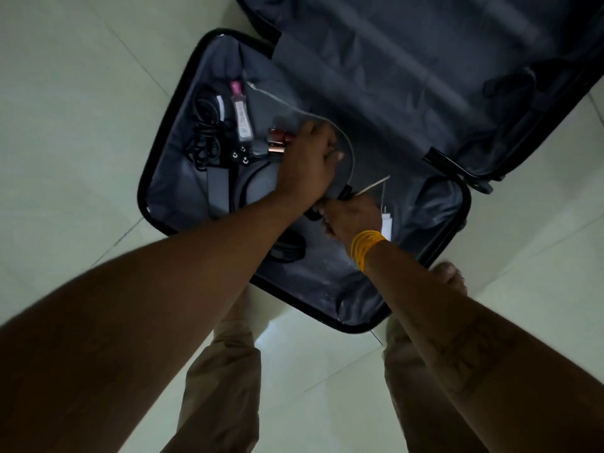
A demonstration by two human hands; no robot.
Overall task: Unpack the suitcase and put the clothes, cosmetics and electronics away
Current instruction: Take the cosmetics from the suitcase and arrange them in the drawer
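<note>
The open suitcase [170, 178] lies on the floor, grey lining showing. A clear zip pouch [347, 148] lies in its near half. My left hand [307, 161] rests over the pouch with curled fingers gripping it beside small red bottles [279, 136] and a rose-gold lipstick [277, 148]. My right hand [349, 215], with a yellow wristband, pinches the pouch's near end at a black pull. A tube with a pink cap [241, 117], a coiled black cable [205, 129], black headphones [253, 186] and a white charger [386, 222] lie in the case.
The suitcase lid [425, 60] stands open at the back right, with nothing visible in it. Pale floor tiles [81, 109] surround the case. My legs and a bare foot [449, 276] stand at the case's near edge. A black object [289, 250] lies under my left forearm.
</note>
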